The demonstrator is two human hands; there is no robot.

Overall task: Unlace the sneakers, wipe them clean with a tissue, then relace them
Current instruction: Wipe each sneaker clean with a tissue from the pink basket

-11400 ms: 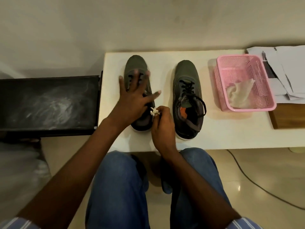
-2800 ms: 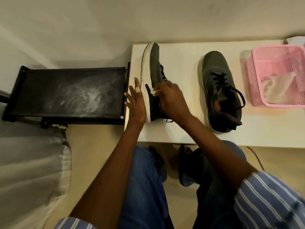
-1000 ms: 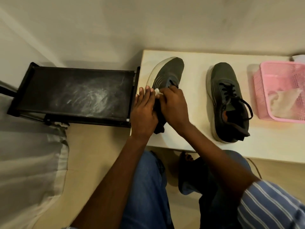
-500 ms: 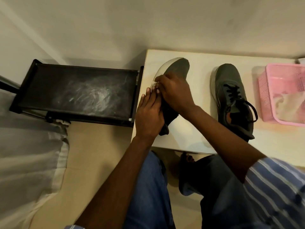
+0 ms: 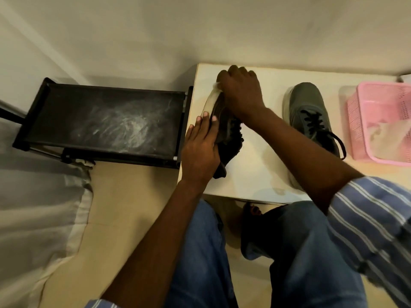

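Note:
The left grey sneaker (image 5: 224,127) lies tipped on its side at the left end of the white table (image 5: 255,170), its pale sole edge facing left. My left hand (image 5: 200,150) rests flat against its heel side with straight fingers. My right hand (image 5: 240,92) is curled over the toe, pressing a small white tissue (image 5: 216,85) against the sole edge; only a sliver of the tissue shows. The second grey sneaker (image 5: 311,116) stands upright to the right, black laces still threaded; my right forearm hides its heel.
A pink mesh basket (image 5: 360,134) holding crumpled tissue sits at the table's right. A dusty black rack (image 5: 106,123) stands against the table's left edge. A wall lies just behind. My knees in jeans are below the table's front edge.
My right hand has slid with the tissue from the sneaker's middle up along the sole edge to the toe. My left hand keeps steadying the heel side.

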